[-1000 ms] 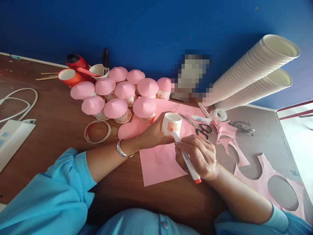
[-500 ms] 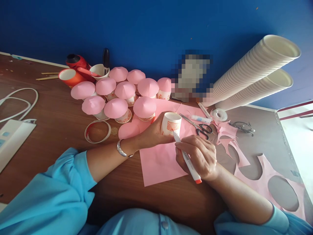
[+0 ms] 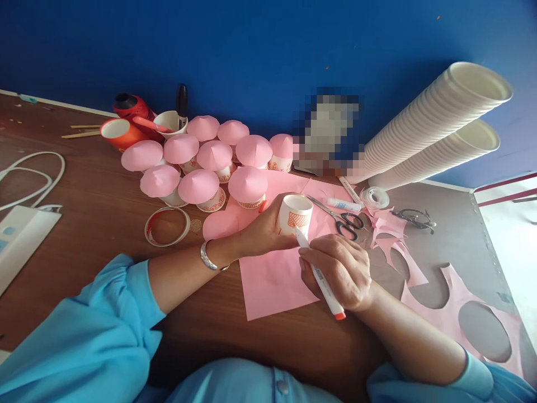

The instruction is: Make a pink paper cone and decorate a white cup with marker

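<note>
My left hand (image 3: 268,226) is closed around a white paper cup (image 3: 300,207), its mouth tipped slightly toward me. An orange hatched rectangle is drawn on the cup's side. In my right hand (image 3: 342,268) is a white marker pen (image 3: 327,288) with an orange end, its tip at the cup's wall just below the drawing. Beneath both hands lies a pink paper sheet (image 3: 268,291). Several paper cups with pink cone tops (image 3: 199,186) stand behind my left hand, some with orange patterns. A pair of scissors (image 3: 348,224) rests just beyond the cup.
Two tall stacks of paper cups (image 3: 436,117) lean at the back right. Pink paper offcuts (image 3: 448,302), eyeglasses (image 3: 415,218) and a tape roll (image 3: 375,197) lie on the right. At left are a tape ring (image 3: 166,226), an orange cup (image 3: 119,137) and a white power strip (image 3: 25,235).
The cup has tilted and shifted slightly in my left hand. The marker has moved a little, its tip staying near the drawing's lower edge. Everything else looks the same.
</note>
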Action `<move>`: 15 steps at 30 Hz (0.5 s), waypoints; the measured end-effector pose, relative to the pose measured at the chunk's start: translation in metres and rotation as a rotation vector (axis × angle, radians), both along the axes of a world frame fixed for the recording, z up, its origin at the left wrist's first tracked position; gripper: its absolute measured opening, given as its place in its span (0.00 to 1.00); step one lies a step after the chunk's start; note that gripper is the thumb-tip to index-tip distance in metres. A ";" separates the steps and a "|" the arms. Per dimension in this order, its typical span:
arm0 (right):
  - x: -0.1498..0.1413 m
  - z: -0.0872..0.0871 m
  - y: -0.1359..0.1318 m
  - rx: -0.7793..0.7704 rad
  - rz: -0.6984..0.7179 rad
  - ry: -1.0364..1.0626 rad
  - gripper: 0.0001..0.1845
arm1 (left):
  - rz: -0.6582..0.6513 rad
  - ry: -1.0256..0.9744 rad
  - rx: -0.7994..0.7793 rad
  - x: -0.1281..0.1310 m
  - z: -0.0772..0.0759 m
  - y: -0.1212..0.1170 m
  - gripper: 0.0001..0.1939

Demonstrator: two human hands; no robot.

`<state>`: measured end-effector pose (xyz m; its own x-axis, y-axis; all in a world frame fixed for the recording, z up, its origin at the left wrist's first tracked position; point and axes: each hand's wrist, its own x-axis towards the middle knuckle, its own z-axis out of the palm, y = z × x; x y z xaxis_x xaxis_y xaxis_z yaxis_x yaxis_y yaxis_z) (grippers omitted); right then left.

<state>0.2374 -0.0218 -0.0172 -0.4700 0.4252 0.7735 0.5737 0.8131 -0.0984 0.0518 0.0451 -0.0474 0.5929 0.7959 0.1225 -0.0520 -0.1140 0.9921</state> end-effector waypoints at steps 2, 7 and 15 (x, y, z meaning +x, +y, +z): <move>-0.001 -0.001 0.000 0.012 -0.006 0.005 0.09 | -0.014 0.012 0.016 0.000 -0.002 0.000 0.32; -0.001 -0.001 -0.001 0.010 -0.019 -0.011 0.10 | -0.024 0.030 0.063 -0.001 -0.010 -0.003 0.31; 0.000 -0.001 0.000 0.005 -0.013 -0.015 0.09 | -0.030 0.018 0.109 0.001 -0.004 -0.005 0.31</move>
